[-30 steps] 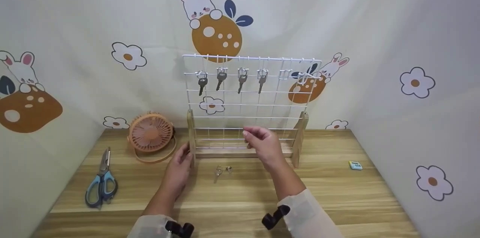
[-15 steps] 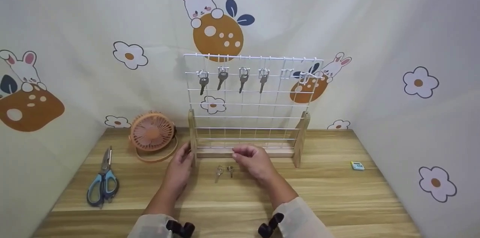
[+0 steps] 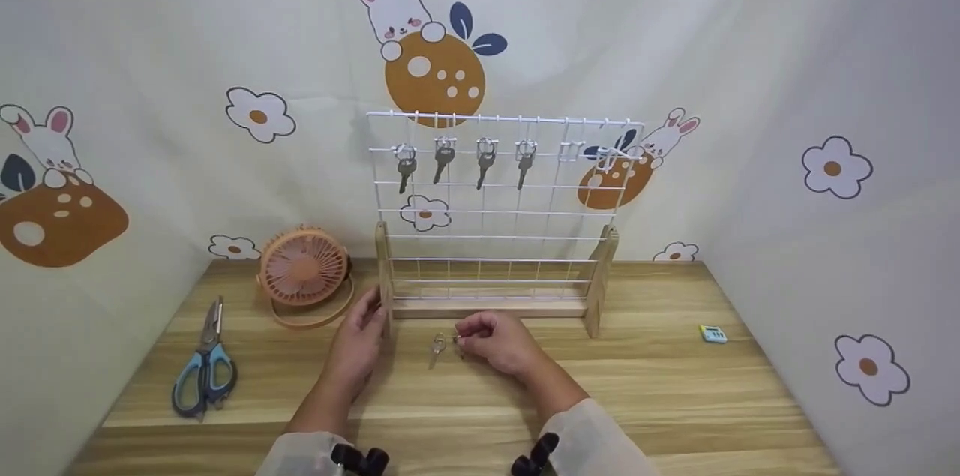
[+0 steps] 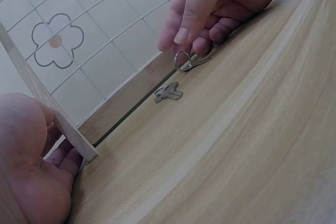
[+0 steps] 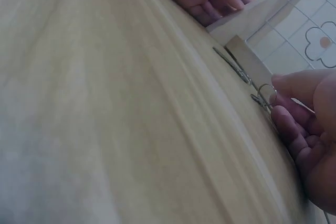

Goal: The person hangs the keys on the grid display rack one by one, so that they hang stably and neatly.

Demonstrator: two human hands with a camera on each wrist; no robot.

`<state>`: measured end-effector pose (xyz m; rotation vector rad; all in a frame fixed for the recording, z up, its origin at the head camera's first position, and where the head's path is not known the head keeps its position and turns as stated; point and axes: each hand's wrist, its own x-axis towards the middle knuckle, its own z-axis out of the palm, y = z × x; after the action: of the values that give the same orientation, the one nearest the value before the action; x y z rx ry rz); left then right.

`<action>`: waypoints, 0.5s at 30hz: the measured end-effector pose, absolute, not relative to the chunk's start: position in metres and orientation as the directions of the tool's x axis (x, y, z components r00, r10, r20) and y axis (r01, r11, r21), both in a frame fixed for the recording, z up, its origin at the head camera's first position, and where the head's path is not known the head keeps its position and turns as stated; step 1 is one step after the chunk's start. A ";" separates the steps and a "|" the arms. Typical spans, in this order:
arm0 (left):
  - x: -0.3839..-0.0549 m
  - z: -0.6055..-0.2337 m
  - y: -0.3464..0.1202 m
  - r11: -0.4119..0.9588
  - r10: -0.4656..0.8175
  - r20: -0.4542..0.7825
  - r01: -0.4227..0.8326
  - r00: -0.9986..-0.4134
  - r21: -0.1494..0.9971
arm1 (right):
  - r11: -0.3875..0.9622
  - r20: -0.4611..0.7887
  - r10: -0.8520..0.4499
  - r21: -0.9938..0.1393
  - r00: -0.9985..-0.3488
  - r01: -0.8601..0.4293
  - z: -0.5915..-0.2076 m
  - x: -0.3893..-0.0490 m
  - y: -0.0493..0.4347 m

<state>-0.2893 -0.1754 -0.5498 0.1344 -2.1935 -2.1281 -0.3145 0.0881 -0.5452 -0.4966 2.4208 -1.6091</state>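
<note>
My right hand point(image 3: 499, 343) is low over the tabletop, pinching the ring of a small key point(image 4: 199, 62) between thumb and fingertips. That ring stands upright while the key's blade is at the wood. Just left of it lies a second key point(image 3: 436, 350) with its own ring, flat on the table and untouched. My left hand point(image 3: 358, 341) holds the left wooden leg point(image 3: 384, 273) of a white wire grid rack point(image 3: 480, 238) near its foot; some of its fingers are hidden behind the leg. Several keys point(image 3: 486, 163) hang by rings from hooks high on the grid.
Two white hooks point(image 3: 572, 151) at the grid's right carry no keys. An orange fan point(image 3: 304, 267) stands left of the rack, with blue-handled scissors point(image 3: 204, 371) nearer the front left. A small blue-and-yellow gadget point(image 3: 713, 333) lies at the right. Patterned cloth walls surround the table point(image 3: 645, 401).
My right hand has come down and left from in front of the grid to the key on the table and now pinches its ring. The left hand stays at the rack's leg.
</note>
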 end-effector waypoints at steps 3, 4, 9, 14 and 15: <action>-0.289 -0.551 -0.175 0.030 -0.122 -0.005 -0.009 -0.993 1.000 | 0.372 0.028 -0.376 -0.911 -0.926 -0.179 -0.545 -0.313 0.087; -0.289 -0.551 -0.175 0.029 -0.121 -0.003 -0.007 -0.993 1.000 | 0.381 0.029 -0.374 -0.906 -0.927 -0.182 -0.544 -0.313 0.086; -0.287 -0.549 -0.175 0.013 -0.118 0.002 0.001 -0.993 1.000 | 0.456 0.031 -0.355 -0.867 -0.934 -0.202 -0.544 -0.313 0.083; -0.288 -0.549 -0.175 0.005 -0.113 0.003 0.002 -0.994 1.000 | 0.495 0.042 -0.313 -0.845 -0.949 -0.201 -0.545 -0.312 0.083; -0.288 -0.549 -0.175 0.012 -0.114 -0.002 -0.003 -0.994 1.000 | 0.489 0.045 -0.308 -0.849 -0.950 -0.198 -0.545 -0.312 0.083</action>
<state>-0.2876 -0.1754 -0.5491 0.1262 -2.1770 -2.1507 -0.3121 0.0830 -0.5448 -0.4454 2.6120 -1.4665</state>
